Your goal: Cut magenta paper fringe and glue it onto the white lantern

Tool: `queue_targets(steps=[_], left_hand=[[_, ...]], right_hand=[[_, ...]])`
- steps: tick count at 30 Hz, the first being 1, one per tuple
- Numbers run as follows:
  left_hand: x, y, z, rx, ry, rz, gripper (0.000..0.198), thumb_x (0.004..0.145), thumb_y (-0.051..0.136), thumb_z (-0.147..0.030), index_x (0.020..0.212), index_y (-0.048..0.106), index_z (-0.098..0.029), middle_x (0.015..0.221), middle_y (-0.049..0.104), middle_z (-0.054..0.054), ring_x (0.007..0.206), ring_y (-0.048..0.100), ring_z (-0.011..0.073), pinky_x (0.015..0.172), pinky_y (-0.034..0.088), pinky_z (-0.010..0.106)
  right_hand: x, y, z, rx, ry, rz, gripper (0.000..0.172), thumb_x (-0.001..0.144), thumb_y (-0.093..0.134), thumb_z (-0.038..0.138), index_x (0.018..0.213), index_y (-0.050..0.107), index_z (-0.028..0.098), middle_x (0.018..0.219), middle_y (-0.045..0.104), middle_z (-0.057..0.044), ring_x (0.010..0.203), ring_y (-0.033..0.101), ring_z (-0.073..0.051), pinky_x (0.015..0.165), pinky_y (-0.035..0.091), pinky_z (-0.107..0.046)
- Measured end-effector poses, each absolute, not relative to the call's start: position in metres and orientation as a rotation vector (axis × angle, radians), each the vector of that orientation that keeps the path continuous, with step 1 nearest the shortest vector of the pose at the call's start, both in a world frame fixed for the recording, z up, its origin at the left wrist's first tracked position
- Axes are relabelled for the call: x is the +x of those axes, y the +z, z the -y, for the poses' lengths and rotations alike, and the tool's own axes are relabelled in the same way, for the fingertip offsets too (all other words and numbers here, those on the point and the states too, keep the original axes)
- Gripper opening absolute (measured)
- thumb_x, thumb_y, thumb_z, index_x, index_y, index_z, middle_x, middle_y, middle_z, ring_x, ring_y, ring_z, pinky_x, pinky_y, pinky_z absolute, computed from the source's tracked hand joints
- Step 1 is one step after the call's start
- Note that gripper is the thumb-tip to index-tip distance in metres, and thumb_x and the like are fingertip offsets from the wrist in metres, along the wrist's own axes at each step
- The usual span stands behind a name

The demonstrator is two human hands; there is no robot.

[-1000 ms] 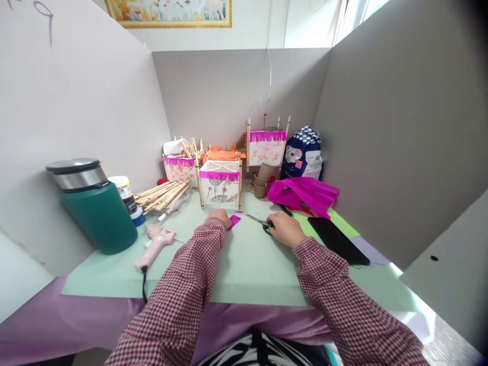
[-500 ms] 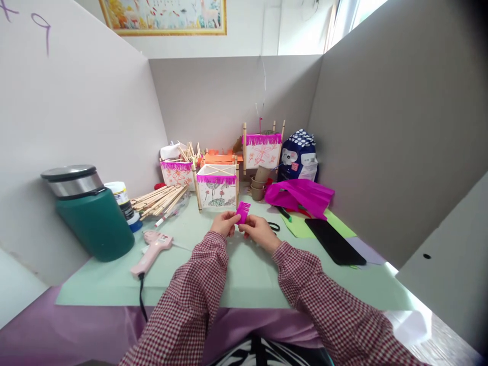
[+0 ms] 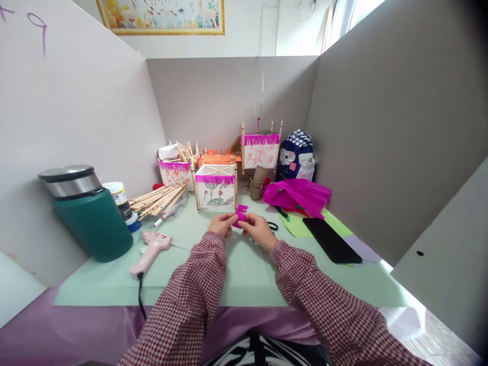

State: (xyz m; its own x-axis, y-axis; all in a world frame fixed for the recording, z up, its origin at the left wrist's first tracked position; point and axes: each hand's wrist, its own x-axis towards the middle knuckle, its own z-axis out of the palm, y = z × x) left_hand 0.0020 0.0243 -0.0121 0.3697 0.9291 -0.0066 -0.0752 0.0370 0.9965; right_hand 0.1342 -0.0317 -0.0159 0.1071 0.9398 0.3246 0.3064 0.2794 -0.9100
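Both hands pinch a small piece of magenta fringed paper (image 3: 241, 211) just above the pale green mat (image 3: 244, 274). My left hand (image 3: 222, 224) holds its left end and my right hand (image 3: 258, 229) its right end, fingers closed on it. Black-handled scissors (image 3: 272, 225) lie on the mat right behind my right hand. A small paper lantern box with magenta fringe and stick posts (image 3: 214, 185) stands just beyond the hands.
A pink glue gun (image 3: 149, 245), a green flask (image 3: 86, 211), a paint jar (image 3: 122, 199) and a bundle of sticks (image 3: 158, 199) are at the left. Two more lanterns (image 3: 260, 146), paper cups (image 3: 258, 182), magenta crepe paper (image 3: 298, 195), a phone (image 3: 331, 240) and partition walls surround.
My right hand left the scissors on the mat and joined my left hand. The fringed piece came up off the mat and is held between both hands.
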Motion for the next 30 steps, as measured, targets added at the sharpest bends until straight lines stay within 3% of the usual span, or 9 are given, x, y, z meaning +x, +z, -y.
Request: queue_targets(steps=[13, 17, 22, 27, 30], left_hand=[[0.002, -0.020, -0.029, 1.199, 0.978, -0.836, 0.031, 0.062, 0.073, -0.037, 0.077, 0.060, -0.014, 0.030, 0.039, -0.008, 0.025, 0.033, 0.0064, 0.032, 0.021, 0.019], [0.004, -0.020, -0.029, 1.120, 0.994, -0.763, 0.025, 0.064, 0.074, -0.031, 0.073, 0.058, -0.013, 0.035, 0.046, -0.006, 0.029, 0.041, 0.0071, 0.034, 0.032, 0.019], [0.003, -0.015, -0.027, 1.036, 1.042, -0.749, 0.020, 0.067, 0.073, -0.020, 0.073, 0.056, -0.011, 0.057, 0.063, 0.004, 0.050, 0.061, 0.0128, 0.052, 0.052, 0.025], [0.006, -0.014, -0.027, 1.075, 1.066, -0.844, 0.016, 0.070, 0.071, -0.017, 0.072, 0.056, -0.010, 0.054, 0.062, 0.004, 0.049, 0.061, 0.0132, 0.050, 0.053, 0.026], [0.009, -0.014, -0.027, 1.122, 1.037, -0.863, 0.014, 0.071, 0.069, -0.015, 0.071, 0.056, -0.010, 0.051, 0.060, 0.002, 0.046, 0.059, 0.0126, 0.048, 0.053, 0.026]], right_hand=[[0.137, -0.028, 0.025, -1.242, 0.600, 1.495, 0.017, 0.073, 0.059, 0.033, 0.069, 0.055, 0.017, 0.057, 0.055, 0.003, 0.051, 0.051, -0.011, 0.052, 0.039, -0.023], [0.137, -0.033, 0.023, -1.289, 0.583, 1.523, 0.014, 0.074, 0.058, 0.031, 0.071, 0.057, 0.017, 0.059, 0.057, 0.002, 0.052, 0.052, -0.011, 0.052, 0.038, -0.023], [0.138, -0.033, 0.025, -1.305, 0.571, 1.546, 0.022, 0.075, 0.058, 0.037, 0.066, 0.054, 0.018, 0.055, 0.054, 0.003, 0.050, 0.050, -0.011, 0.052, 0.038, -0.023], [0.139, -0.025, 0.028, -1.177, 0.606, 1.469, 0.022, 0.077, 0.056, 0.037, 0.084, 0.059, 0.016, 0.073, 0.062, -0.001, 0.062, 0.055, -0.012, 0.060, 0.043, -0.025], [0.139, -0.026, 0.026, -1.162, 0.592, 1.460, 0.021, 0.076, 0.057, 0.037, 0.078, 0.059, 0.017, 0.069, 0.060, 0.000, 0.060, 0.053, -0.012, 0.058, 0.042, -0.024]])
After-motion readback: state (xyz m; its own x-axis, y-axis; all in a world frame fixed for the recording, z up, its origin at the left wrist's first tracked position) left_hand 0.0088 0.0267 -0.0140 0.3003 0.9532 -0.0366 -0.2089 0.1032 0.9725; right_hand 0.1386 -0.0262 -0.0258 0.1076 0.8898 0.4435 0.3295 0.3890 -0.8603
